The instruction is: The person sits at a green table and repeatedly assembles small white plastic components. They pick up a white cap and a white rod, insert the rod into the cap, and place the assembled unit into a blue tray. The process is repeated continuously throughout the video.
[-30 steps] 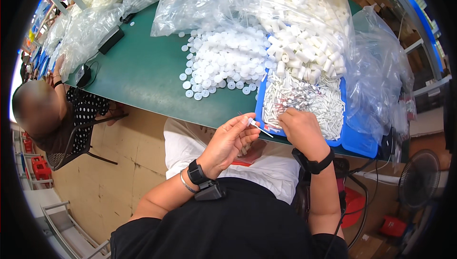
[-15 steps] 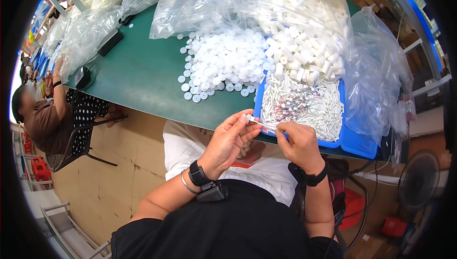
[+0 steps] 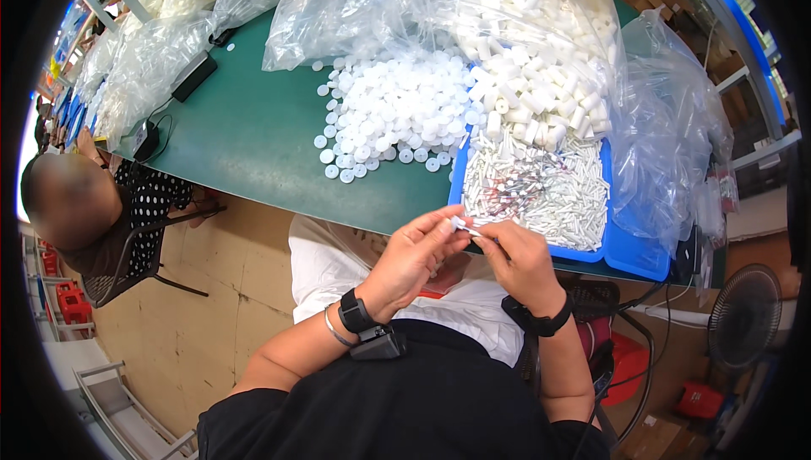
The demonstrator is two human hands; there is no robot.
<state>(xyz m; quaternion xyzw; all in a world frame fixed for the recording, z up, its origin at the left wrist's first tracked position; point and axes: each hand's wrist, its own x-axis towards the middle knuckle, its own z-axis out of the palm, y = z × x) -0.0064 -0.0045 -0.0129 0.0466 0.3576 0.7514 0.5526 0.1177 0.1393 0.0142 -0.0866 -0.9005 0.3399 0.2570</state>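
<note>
Both of my hands meet above my lap at the table's front edge. Thumb and fingers of my left hand pinch a small white plastic piece; its exact shape is too small to make out. My right hand is closed on a thin white stick, whose tip touches or nearly touches that piece. Just beyond them lies a blue tray full of short white sticks, with some dark and reddish thin parts among them. White translucent discs are heaped to its left.
White foam cylinders spill from a clear plastic bag behind the tray. More clear bags lie along the back of the green table. At far left another person sits on a chair. A fan stands at right.
My hands have drawn closer together, the right one moving left and the stick's end now at the white piece. The person at far left has turned and leaned toward me.
</note>
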